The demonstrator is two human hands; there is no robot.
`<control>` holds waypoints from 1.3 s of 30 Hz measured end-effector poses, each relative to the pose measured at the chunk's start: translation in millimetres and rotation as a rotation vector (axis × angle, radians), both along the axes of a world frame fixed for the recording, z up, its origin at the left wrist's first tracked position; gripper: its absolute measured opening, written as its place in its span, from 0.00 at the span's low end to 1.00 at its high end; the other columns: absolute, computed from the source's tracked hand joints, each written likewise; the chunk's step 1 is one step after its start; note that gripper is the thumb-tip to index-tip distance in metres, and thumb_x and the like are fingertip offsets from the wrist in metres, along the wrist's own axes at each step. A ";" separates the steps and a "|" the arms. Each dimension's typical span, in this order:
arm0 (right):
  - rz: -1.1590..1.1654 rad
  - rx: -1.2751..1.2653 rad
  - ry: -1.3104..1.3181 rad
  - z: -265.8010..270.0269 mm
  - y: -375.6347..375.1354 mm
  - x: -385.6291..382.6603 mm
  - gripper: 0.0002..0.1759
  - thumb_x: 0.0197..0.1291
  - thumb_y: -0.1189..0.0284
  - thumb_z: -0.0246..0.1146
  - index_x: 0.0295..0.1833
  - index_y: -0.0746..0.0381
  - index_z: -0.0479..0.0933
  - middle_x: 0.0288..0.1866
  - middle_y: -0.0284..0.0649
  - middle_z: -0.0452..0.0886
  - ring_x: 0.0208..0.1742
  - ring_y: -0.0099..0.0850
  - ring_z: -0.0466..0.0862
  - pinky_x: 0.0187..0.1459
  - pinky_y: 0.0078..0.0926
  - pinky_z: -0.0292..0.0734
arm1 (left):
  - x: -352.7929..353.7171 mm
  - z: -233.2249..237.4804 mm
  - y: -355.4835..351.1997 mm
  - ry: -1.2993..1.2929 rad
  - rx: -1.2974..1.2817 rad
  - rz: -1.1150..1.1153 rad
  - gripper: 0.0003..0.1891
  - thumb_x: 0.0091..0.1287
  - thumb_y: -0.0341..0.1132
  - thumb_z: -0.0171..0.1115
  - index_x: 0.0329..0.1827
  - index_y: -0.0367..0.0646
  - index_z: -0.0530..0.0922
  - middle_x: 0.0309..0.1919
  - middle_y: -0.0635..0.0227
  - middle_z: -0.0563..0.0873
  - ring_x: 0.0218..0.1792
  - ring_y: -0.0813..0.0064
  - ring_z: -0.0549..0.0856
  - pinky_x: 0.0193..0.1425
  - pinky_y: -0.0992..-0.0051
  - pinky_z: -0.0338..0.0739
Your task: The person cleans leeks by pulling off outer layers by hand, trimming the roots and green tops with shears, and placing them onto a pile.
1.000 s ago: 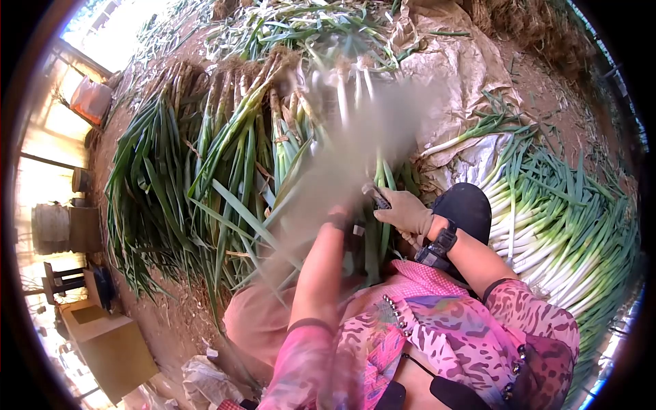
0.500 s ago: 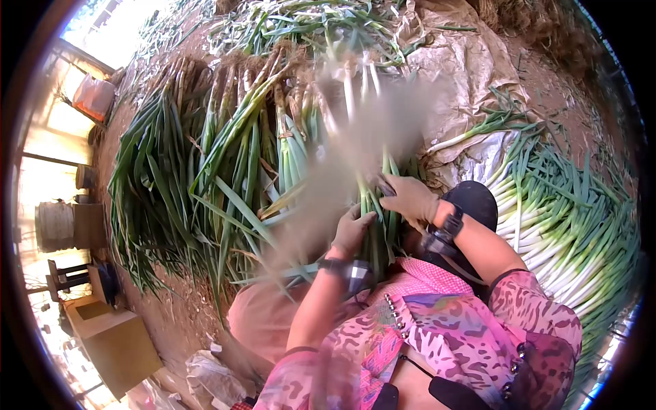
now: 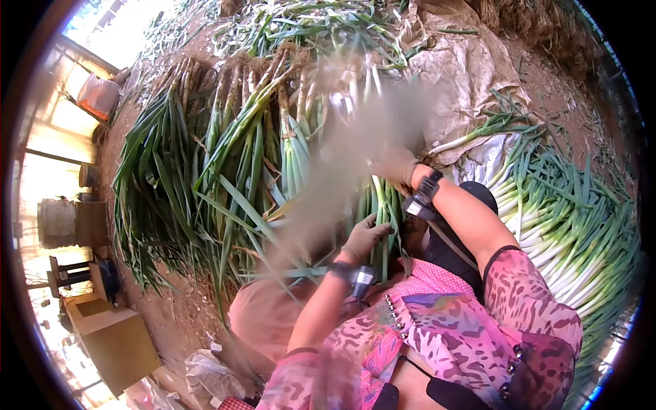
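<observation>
My left hand (image 3: 365, 238), in a greyish-tan glove, is closed around the leaves of a green onion (image 3: 384, 205) standing in front of my lap. Farther up the stalk is my right hand (image 3: 396, 168), also gloved. A blurred grey-brown smear across the view covers its fingers, so whatever they hold is hidden. Left of my hands lies a thick row of untrimmed green onions (image 3: 232, 150), roots away from me and leaves toward me. To my right spreads a pile of green onions with clean white stems (image 3: 540, 239).
Loose leaf scraps (image 3: 307, 24) cover the ground at the far side. A crumpled tan sheet (image 3: 465, 68) lies beyond my right hand. At the left are a cardboard box (image 3: 119, 345), a pale bucket (image 3: 58, 223) and a whitish sack (image 3: 215, 376).
My right hand has moved away from me, up the stalk, behind the smear. My left hand has shifted slightly right and toward me. The dark object seen in my right hand earlier is hidden.
</observation>
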State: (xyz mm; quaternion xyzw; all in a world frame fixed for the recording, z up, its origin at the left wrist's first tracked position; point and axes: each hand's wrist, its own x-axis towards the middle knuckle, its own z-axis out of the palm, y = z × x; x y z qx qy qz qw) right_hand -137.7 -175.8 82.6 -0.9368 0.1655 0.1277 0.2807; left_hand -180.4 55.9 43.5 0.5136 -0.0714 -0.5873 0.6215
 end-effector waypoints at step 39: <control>-0.061 0.016 0.153 8.9 32.6 -50.8 0.31 0.55 0.53 0.67 0.53 0.68 0.76 0.44 0.58 0.86 0.49 0.55 0.86 0.53 0.50 0.80 | 225.8 23.6 5.0 -0.999 0.946 0.185 0.41 0.53 0.54 0.77 0.61 0.29 0.77 0.52 0.42 0.87 0.55 0.47 0.87 0.61 0.58 0.80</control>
